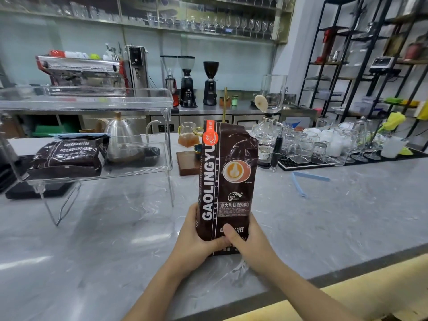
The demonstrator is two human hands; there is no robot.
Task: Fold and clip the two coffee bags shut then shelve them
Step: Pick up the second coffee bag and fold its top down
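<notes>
A tall dark brown coffee bag [228, 177] stands upright on the grey marble counter [115, 239], its top unfolded. My left hand [196, 242] grips its lower left side and my right hand [249, 244] grips its lower right, thumb across the front. A second coffee bag [69, 156] lies flat on the lower tier of a clear acrylic shelf [92, 105] at the left, with a light blue clip [78, 136] along its folded top. Another light blue clip [301, 181] lies open on the counter to the right of the upright bag.
A steel kettle [120, 135] stands behind the shelf. A glass jug of coffee [188, 135] on a wooden block, a siphon brewer [266, 133] and a mat of upturned glasses [324, 147] line the counter's far side. Espresso machine and grinders stand on the back counter.
</notes>
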